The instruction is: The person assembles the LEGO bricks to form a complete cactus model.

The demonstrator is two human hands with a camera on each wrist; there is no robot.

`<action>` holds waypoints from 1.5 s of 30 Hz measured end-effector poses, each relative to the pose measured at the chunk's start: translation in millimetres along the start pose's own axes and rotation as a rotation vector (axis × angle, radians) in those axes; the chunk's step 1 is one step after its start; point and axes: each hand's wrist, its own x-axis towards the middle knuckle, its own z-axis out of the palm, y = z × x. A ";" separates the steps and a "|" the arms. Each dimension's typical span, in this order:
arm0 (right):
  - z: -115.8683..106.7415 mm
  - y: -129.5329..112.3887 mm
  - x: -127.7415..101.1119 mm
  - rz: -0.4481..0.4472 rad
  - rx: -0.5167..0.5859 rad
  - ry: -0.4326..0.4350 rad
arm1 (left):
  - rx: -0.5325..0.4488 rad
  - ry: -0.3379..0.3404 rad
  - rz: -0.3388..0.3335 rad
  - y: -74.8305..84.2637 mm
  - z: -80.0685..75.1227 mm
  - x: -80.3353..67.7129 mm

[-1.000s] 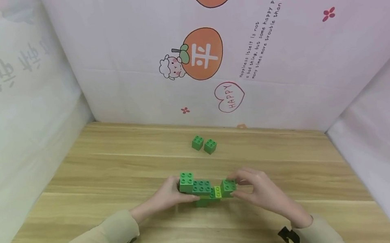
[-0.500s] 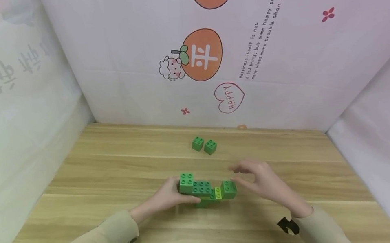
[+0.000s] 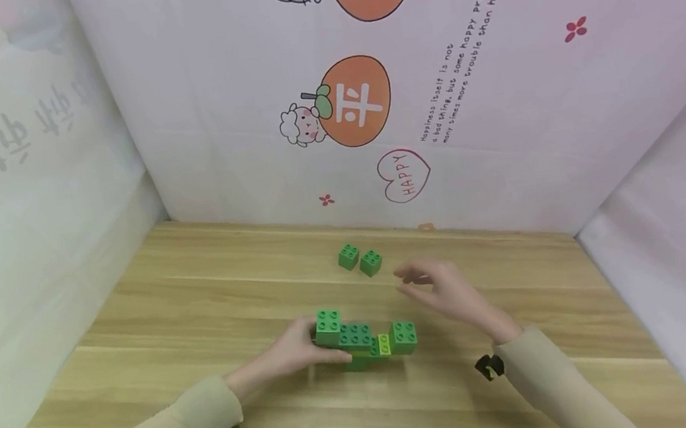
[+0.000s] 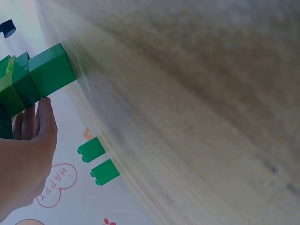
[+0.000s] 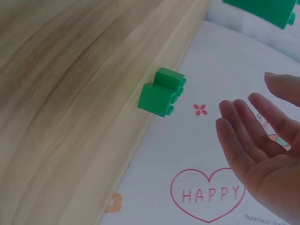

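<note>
My left hand (image 3: 298,346) grips the left end of a built toy brick assembly (image 3: 355,335), thumb along its near side. It has a bright green block raised at the left, a darker green brick in the middle, a small lime brick (image 3: 385,344) and a green block (image 3: 405,337) at the right end. In the left wrist view the fingers (image 4: 46,117) lie against its green bricks (image 4: 51,70). My right hand (image 3: 440,288) is off the assembly, in the air behind its right end, fingers relaxed and holding nothing. The right wrist view shows that palm (image 5: 269,173) with fingers apart.
Two loose green bricks, one on the left (image 3: 349,256) and one on the right (image 3: 371,262), sit close together on the wooden table (image 3: 228,280), behind the assembly. Printed cloth walls (image 3: 230,149) enclose the table at the back and both sides.
My right hand has let go of the green block at the assembly's right end and moved back toward the two loose bricks. My left hand keeps its grip in place.
</note>
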 end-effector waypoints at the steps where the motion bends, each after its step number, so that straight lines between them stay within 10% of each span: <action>1: 1.0 1.7 3.0 0.015 0.007 -0.004 | 0.001 0.004 -0.002 -0.1 0.1 -0.6; 45: 43.6 62.3 84.2 0.301 -0.039 -0.199 | -0.134 0.030 -0.052 0.0 -14.4 -13.4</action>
